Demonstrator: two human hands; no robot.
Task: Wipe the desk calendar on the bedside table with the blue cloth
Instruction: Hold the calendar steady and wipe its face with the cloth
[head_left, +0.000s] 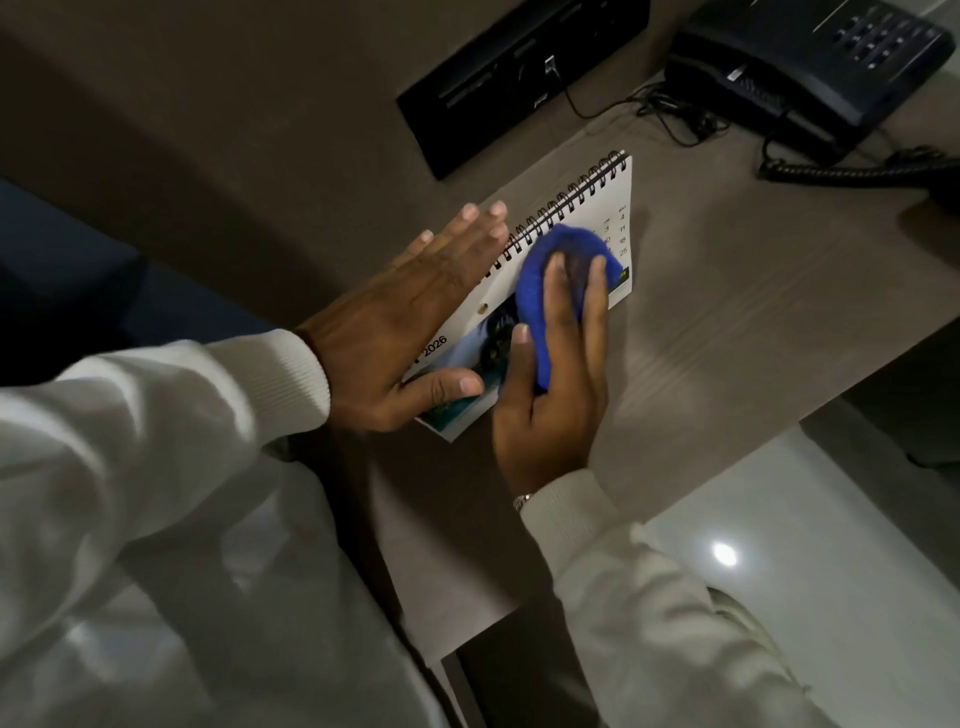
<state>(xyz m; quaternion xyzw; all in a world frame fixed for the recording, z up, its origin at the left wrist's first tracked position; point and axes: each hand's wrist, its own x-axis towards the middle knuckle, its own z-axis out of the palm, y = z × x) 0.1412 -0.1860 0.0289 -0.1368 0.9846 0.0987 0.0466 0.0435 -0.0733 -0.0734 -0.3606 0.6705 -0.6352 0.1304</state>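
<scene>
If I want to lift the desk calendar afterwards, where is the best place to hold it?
Probably the free short edge of the desk calendar at the far end, approached from the right. It lies flat on the bedside table, the left hand covers its near part, and the spiral binding offers a poorer grip.

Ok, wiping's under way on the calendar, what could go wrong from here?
The blue cloth, pushed by the right hand, is close to the spiral binding and might snag on its loops. The left hand steadies only one end of the desk calendar, so the far end could slide towards the telephone's cords.
</scene>
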